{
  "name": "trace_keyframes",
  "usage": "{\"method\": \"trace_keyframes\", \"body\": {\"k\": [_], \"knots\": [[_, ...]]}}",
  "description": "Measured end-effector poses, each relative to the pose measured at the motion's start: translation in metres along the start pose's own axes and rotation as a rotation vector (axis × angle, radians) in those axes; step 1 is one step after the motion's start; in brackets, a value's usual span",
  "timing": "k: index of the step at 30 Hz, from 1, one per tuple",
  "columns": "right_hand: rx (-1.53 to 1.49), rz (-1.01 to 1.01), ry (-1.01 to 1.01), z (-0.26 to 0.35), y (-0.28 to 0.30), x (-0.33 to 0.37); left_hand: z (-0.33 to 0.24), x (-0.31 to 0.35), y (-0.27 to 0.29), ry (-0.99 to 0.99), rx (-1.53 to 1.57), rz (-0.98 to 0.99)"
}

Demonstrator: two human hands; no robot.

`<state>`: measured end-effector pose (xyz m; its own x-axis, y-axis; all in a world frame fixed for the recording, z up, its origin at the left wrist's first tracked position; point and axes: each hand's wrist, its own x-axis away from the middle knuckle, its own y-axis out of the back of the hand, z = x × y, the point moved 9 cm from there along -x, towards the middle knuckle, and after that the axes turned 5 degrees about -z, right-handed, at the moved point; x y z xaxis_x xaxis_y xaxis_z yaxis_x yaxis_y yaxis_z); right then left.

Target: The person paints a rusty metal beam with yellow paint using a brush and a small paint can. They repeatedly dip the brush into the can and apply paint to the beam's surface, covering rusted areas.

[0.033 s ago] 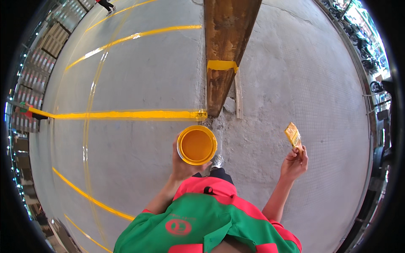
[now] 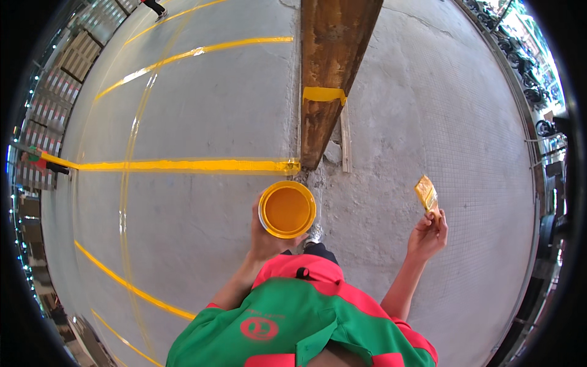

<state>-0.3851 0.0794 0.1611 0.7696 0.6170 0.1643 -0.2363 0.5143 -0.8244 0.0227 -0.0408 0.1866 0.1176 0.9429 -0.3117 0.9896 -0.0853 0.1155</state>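
My left hand is closed around the side of a round paint can, held upright in front of my body. Orange-yellow paint fills much of it, and the rim is coated with the same colour. Away to the right, my right hand grips a paintbrush by its handle, bristles pointing up and away from me. Yellow paint covers the bristles and ferrule; my fingers hide most of the handle. Beyond the can, a wide yellow line with clear tape on it runs left across the concrete floor.
A rusty brown steel column with a yellow band rises just ahead, with broken concrete around its foot. A thin wooden strip lies beside it. Stacked pallets stand far left. Two people are at the left, one far off. Motorbikes line the right.
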Motion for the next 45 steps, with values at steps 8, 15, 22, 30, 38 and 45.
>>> {"method": "trace_keyframes", "body": {"k": [8, 15, 22, 30, 38, 45], "knots": [[0.035, 0.347, -0.280, -0.072, -0.114, 0.070, -0.005, 0.027, 0.058, 0.037, 0.030, -0.075], [0.183, 0.552, -0.448, -0.208, -0.197, 0.194, 0.014, 0.055, 0.177, 0.030, 0.099, -0.149], [0.133, 0.640, -0.672, -0.359, -0.268, 0.319, -0.004, 0.054, 0.339, -0.010, -0.040, -0.165], [0.300, 0.809, -0.610, -0.417, -0.322, 0.355, 0.007, 0.031, 0.424, -0.006, -0.012, -0.288], [0.324, 0.971, -0.716, -0.508, -0.400, 0.343, 0.026, -0.044, 0.455, -0.069, -0.016, -0.387], [0.447, 0.958, -0.688, -0.552, -0.447, 0.275, 0.052, -0.100, 0.456, 0.070, 0.125, -0.554]]}}
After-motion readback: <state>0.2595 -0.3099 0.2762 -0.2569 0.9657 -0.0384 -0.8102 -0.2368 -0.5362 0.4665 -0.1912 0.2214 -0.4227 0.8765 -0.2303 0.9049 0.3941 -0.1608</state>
